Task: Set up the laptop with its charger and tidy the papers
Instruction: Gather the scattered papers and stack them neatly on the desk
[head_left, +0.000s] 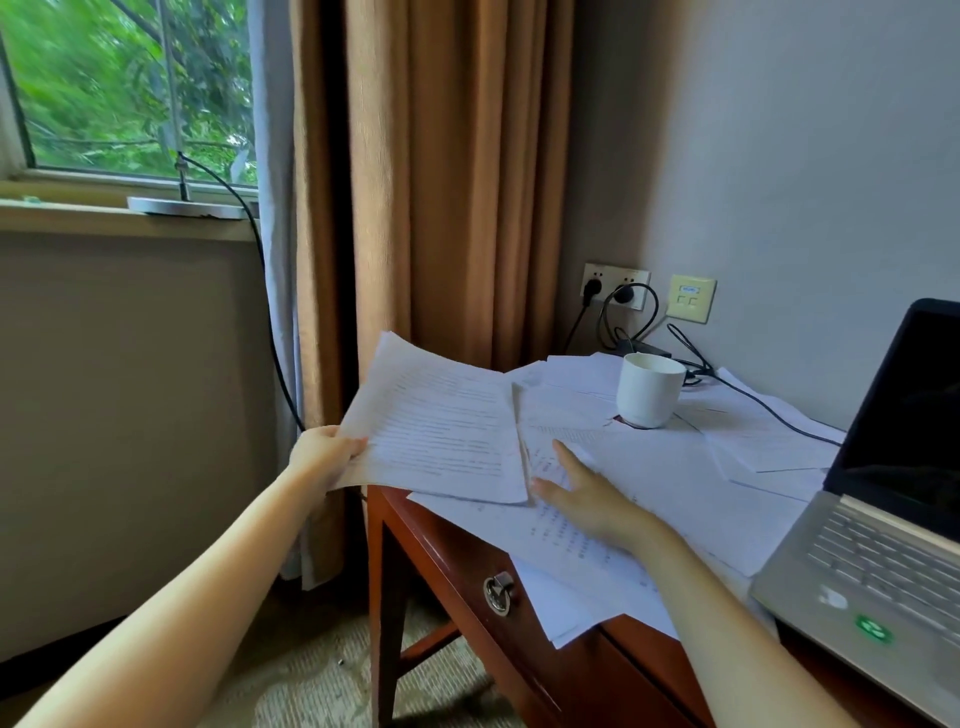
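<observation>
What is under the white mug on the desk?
Loose printed sheets lie under the white mug; a small dark patch shows at its base. The desk top beneath it is covered.

You hold a sheaf of printed papers (441, 426) in your left hand (324, 452), lifted over the left corner of the desk (452, 545). More loose sheets (691, 499) lie scattered flat across it. The silver laptop (883, 551) stands open at right, screen dark. A black charger cable (769, 413) runs toward it, probably plugged in.
</observation>
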